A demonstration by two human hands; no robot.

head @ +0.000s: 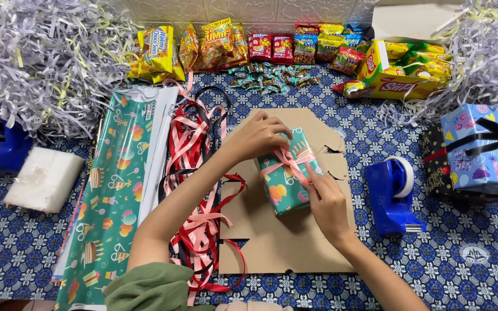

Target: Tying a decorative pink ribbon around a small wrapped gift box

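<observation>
Two tape dispensers are on the surface: a blue one (392,196) at 3 o'clock from the hands and another blue one (1,138) at 9 o'clock. There are two heaps of shredded paper, one (47,57) at 10 o'clock and one (485,52) at 2 o'clock. One row of snack packets (272,46) lies at 12 o'clock along the far edge (too many to count surely).

The small gift box (286,170) sits in the middle, on a flat cardboard sheet (283,247), which has free room at 6 o'clock. A tangle of red, pink and black ribbons (197,173) lies just beside the cardboard at 9 o'clock, then a roll of green party wrapping paper (116,184). At 3 o'clock, near the right edge, stands a blue wrapped present (479,150) with black ribbon.

The gift box is wrapped in green paper with balloons and cakes, crossed by a pink ribbon (286,161). The left hand (257,138) presses on its far end, its grip narrow on the ribbon. The right hand (327,201) pinches the ribbon at the near side.
</observation>
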